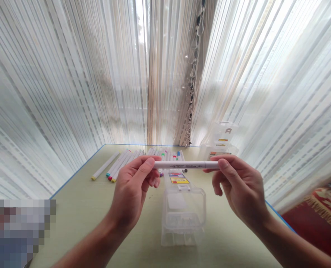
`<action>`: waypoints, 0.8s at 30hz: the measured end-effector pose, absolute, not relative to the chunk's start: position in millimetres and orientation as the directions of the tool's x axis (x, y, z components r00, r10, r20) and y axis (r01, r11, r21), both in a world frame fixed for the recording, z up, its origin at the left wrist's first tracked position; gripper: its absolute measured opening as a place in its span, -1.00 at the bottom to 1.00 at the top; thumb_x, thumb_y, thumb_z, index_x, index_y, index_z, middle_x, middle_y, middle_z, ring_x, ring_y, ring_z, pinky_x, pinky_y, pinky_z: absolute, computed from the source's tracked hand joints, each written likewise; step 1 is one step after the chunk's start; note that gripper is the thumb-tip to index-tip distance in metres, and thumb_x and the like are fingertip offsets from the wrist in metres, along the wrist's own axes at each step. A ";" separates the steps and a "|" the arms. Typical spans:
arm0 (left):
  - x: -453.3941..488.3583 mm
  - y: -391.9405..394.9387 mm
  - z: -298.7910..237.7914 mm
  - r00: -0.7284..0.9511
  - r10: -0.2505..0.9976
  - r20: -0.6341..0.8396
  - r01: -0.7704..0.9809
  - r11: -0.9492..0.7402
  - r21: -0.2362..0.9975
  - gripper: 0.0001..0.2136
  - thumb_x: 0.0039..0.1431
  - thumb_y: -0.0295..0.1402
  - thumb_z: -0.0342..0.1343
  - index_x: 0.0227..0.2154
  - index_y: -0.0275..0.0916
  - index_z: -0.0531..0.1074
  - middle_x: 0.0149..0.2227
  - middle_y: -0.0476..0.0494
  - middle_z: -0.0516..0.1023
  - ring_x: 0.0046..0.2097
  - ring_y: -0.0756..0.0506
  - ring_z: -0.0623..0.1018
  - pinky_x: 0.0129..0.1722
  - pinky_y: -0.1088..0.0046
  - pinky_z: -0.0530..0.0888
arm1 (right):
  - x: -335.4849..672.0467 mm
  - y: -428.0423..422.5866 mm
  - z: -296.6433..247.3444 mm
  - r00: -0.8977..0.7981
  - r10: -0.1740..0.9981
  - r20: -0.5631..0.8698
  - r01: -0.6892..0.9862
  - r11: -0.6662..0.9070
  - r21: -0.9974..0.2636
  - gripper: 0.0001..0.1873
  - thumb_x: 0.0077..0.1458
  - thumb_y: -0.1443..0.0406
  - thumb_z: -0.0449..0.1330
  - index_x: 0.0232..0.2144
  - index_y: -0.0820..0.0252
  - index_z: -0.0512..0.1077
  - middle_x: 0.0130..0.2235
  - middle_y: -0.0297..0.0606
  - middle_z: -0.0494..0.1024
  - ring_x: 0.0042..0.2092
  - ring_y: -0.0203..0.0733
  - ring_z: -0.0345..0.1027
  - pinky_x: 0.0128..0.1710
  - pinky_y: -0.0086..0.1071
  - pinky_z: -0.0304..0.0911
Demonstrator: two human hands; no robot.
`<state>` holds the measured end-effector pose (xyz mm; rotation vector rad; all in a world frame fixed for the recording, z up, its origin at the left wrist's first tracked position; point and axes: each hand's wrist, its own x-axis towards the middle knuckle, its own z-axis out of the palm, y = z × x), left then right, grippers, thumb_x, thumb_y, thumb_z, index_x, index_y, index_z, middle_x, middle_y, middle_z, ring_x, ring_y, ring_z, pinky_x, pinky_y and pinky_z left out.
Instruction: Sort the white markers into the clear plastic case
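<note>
A white marker is stretched level between my two hands, its printed side facing me. My left hand pinches one end between thumb and fingers, and my right hand pinches the other; both ends are covered by fingers. Below the marker, a clear plastic case stands on the table with a yellow label on its far part. Behind my hands lie several white markers with coloured ends, among them a yellow-ended marker at the left. Some are partly hidden by my hands.
Stacked clear plastic boxes stand at the table's back right. The pale green table has a blue edge. Striped string curtains hang behind it, with a beaded strand. Red fringed fabric shows at the lower right.
</note>
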<state>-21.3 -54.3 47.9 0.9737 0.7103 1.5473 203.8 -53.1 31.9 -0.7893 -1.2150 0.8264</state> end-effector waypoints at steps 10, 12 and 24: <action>-22.3 -54.5 46.8 -0.027 0.978 0.206 -0.496 -0.192 0.847 -0.83 0.18 -0.33 0.28 -0.31 -0.37 0.64 -0.54 -0.05 0.47 -0.52 0.09 0.36 -0.50 0.58 0.37 | 206.1 -51.8 30.9 0.138 0.865 0.483 -0.111 0.498 -0.860 -0.81 0.25 0.16 0.29 -0.23 0.17 0.57 -0.36 -0.25 0.65 -0.65 -0.41 0.32 -0.71 -0.51 0.15; -22.3 -54.5 46.0 -0.026 0.979 0.205 -0.505 -0.189 0.842 -0.82 0.19 -0.33 0.26 -0.31 -0.37 0.64 -0.53 -0.06 0.48 -0.51 0.08 0.36 -0.49 0.57 0.37 | 205.7 -52.2 30.9 0.139 0.865 0.482 -0.109 0.497 -0.861 -0.81 0.24 0.16 0.30 -0.23 0.16 0.58 -0.36 -0.25 0.65 -0.65 -0.41 0.32 -0.71 -0.51 0.15; -21.1 -53.2 46.6 -0.026 0.982 0.188 -0.523 -0.174 0.835 -0.83 0.18 -0.35 0.24 -0.34 -0.37 0.65 -0.53 -0.09 0.49 -0.52 0.07 0.37 -0.51 0.56 0.37 | 206.1 -52.1 31.8 0.148 0.865 0.479 -0.102 0.495 -0.863 -0.81 0.24 0.17 0.30 -0.24 0.16 0.58 -0.37 -0.26 0.64 -0.65 -0.40 0.32 -0.71 -0.50 0.15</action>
